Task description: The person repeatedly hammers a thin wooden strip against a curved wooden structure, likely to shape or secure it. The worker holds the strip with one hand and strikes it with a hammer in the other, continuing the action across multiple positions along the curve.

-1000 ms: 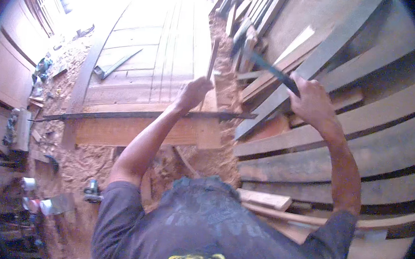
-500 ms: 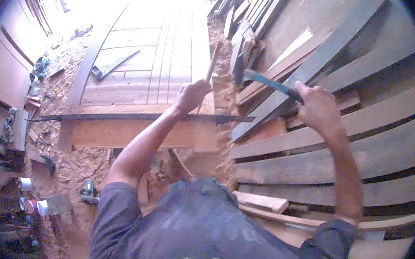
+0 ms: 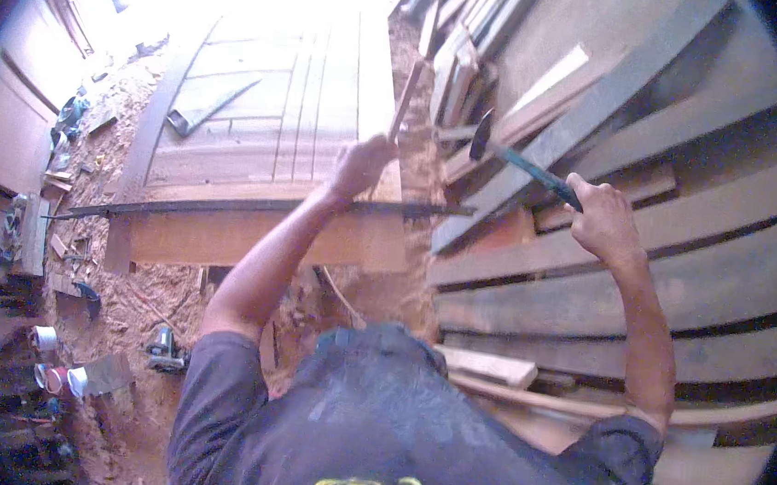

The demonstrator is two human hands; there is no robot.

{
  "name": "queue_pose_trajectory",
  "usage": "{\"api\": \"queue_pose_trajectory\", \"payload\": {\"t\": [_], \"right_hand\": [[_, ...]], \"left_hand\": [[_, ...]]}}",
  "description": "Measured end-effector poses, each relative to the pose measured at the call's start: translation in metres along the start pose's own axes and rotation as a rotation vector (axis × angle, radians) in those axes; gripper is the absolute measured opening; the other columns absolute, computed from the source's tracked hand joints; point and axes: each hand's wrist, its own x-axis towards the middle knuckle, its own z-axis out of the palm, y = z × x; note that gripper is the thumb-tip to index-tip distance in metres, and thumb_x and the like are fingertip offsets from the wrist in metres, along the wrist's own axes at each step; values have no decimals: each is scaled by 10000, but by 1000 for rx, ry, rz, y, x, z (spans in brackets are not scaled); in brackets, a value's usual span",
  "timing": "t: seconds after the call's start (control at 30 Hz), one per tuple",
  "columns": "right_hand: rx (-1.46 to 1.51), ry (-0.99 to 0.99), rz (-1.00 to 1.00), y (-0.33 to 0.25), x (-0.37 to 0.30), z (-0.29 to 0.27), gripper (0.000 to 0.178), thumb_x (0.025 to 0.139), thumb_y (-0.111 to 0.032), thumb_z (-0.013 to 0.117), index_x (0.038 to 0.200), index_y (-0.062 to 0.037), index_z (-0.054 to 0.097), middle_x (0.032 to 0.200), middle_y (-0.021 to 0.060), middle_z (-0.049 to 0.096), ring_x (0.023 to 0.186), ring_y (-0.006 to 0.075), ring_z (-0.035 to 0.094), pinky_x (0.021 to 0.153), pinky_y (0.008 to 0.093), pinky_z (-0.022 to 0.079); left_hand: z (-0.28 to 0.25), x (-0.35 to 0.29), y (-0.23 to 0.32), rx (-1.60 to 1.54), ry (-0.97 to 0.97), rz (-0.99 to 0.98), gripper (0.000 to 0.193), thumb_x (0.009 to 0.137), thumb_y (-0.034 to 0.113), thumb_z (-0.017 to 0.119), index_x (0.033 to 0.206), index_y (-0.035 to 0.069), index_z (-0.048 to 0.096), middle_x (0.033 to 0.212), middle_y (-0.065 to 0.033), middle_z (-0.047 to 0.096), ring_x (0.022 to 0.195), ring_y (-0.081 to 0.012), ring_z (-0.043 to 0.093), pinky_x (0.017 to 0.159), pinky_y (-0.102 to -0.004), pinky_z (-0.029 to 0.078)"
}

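Note:
My left hand [image 3: 363, 168] is closed around a slim wooden stick [image 3: 409, 96] that points up and away, over the right edge of a wooden door panel [image 3: 229, 166]. In my right hand [image 3: 605, 223], held up to the right of the panel, is a hammer [image 3: 535, 174] with a teal handle and dark head. The hammer head is apart from the stick, to its right. Across the panel's near end runs a long dark metal bar [image 3: 257, 213], passing just by my left wrist. A try square [image 3: 206, 114] lies on the panel's left part.
Long planks [image 3: 608, 271] are laid side by side on the right, with a grey board [image 3: 594, 113] slanting over them. Wood shavings [image 3: 161, 301] cover the floor. Small white-rimmed cans [image 3: 77, 382] and a power tool [image 3: 166, 351] sit at lower left.
The hammer head has swung to the right, away from the stick, and my right hand has shifted slightly right and nearer. My left hand still grips the stick. The whole view has shifted a little.

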Motion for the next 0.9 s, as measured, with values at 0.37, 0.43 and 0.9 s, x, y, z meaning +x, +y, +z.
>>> {"api": "queue_pose_trajectory", "payload": {"t": [0.37,0.43,0.9], "right_hand": [[977,-144,743,1,-228,237,144,904,-182,743,916,-77,646,700,-34,572,591,80,515,538,281,417],[1074,-236,950,-6,-271,256,144,893,-170,760,894,-97,635,691,-48,565,564,64,493,500,262,391],[710,-492,850,-11,-406,264,161,904,-185,755,871,-48,677,725,-4,619,674,146,579,643,326,483]], "left_hand": [[68,-247,-39,-568,-317,-573,323,1015,358,658,1025,43,729,877,-22,710,753,-112,656,671,-314,537],[96,-278,-69,-946,-199,-1035,348,1032,390,611,1068,65,732,943,-41,722,892,-117,658,752,-318,538],[194,-216,-217,-1311,212,-1038,301,968,279,649,1201,92,687,1114,-69,705,1075,-206,644,903,-382,523]]}}
